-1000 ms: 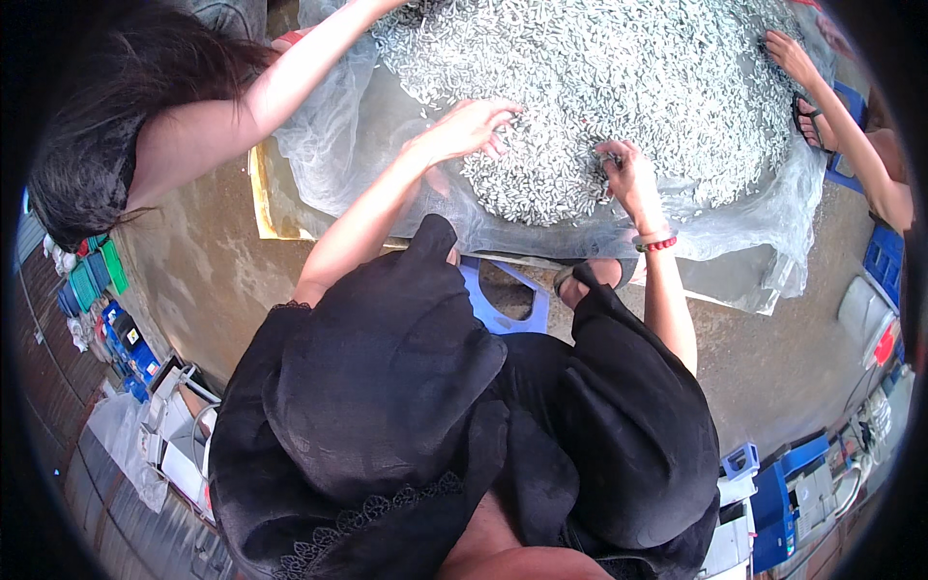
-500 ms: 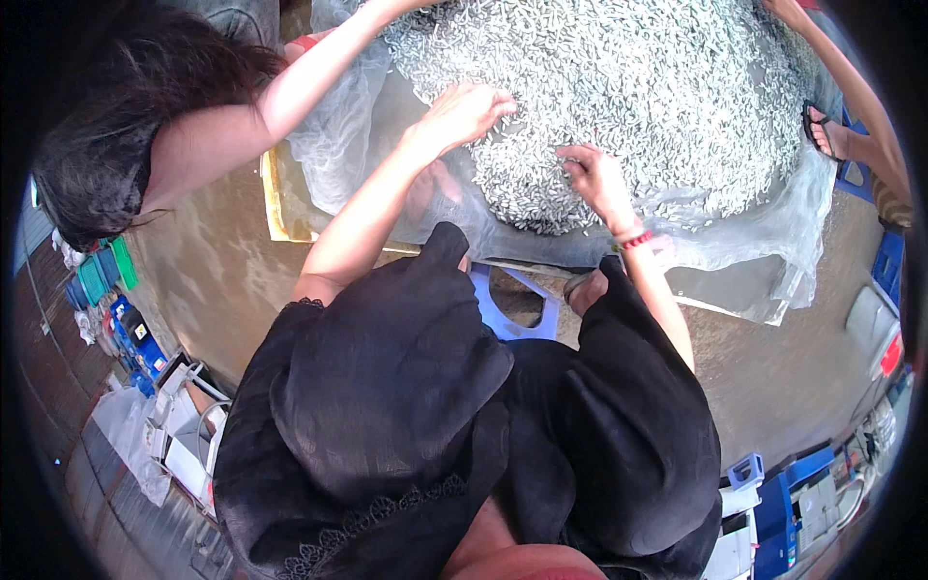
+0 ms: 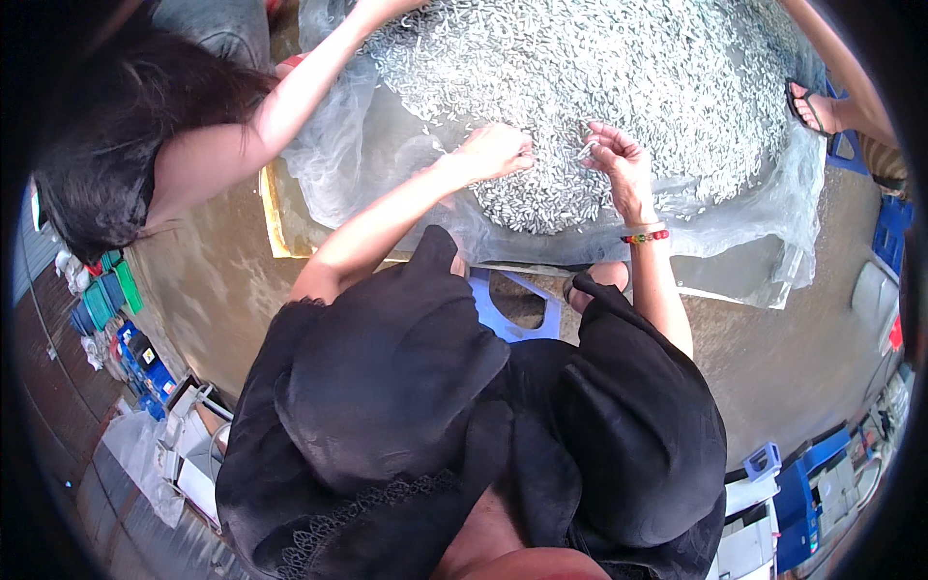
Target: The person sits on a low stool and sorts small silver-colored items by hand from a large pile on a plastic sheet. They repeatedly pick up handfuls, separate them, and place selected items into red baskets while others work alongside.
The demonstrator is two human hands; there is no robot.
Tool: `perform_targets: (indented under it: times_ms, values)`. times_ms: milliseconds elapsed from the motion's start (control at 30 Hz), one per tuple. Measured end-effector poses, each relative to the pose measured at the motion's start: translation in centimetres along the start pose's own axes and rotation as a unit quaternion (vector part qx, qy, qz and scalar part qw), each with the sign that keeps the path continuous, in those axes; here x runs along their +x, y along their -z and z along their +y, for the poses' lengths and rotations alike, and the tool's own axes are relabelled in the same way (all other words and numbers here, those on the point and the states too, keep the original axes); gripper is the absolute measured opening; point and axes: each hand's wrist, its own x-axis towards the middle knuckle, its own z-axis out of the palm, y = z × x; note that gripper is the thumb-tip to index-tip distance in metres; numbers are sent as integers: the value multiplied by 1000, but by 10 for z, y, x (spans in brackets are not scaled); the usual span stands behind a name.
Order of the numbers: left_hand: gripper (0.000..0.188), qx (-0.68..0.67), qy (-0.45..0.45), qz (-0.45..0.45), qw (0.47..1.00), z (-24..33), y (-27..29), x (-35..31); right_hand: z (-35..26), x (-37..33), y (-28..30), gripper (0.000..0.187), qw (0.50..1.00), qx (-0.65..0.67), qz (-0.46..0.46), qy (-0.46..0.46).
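A broad heap of small, slender silvery-white pieces that look like little fish [image 3: 599, 87] covers a sheet of pale netting [image 3: 333, 164] in front of me. Over the near left part of the heap is my left hand [image 3: 495, 153], its fingers drawn together; whatever they pinch is hidden. My right hand [image 3: 623, 164], with bracelets at the wrist, hovers over the heap's near edge. Between its thumb and index finger is a slim whitish piece, apparently one small fish [image 3: 587, 150]. The other fingers of that hand are partly bent.
At the left, a co-worker's arm [image 3: 300, 97] reaches to the heap; another person's arm [image 3: 841, 58] and sandalled foot [image 3: 810, 108] are at the right. A blue plastic stool [image 3: 546, 324] stands below me. Crates and containers [image 3: 807, 503] line the wet floor's edges.
Both my hands have shifted slightly right; the left has also come nearer to me. The right hand has turned and now shows a whitish piece between its fingertips.
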Motion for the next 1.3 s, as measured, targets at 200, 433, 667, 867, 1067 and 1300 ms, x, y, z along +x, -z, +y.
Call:
perform_targets:
  times_ms: [200,433,667,867,1067,1300]
  values:
    - [26,-49,73,72,994,7,42,-21,-25,-4,-5,24,999,-35,25,13]
    - [21,205,-112,12,972,-11,-5,17,-27,-2,-1,31,992,124,9,1]
    - [22,2,-15,41,999,-6,41,-16,-24,6,17,23,992,-101,72,11]
    - [25,-134,68,98,984,4,81,-13,8,51,23,25,788,-532,73,303]
    - [31,-92,17,184,978,-14,67,-7,36,3,-33,23,834,-467,-128,264]
    - [30,-467,74,109,875,-18,71,-27,1,4,14,27,969,-217,43,106]
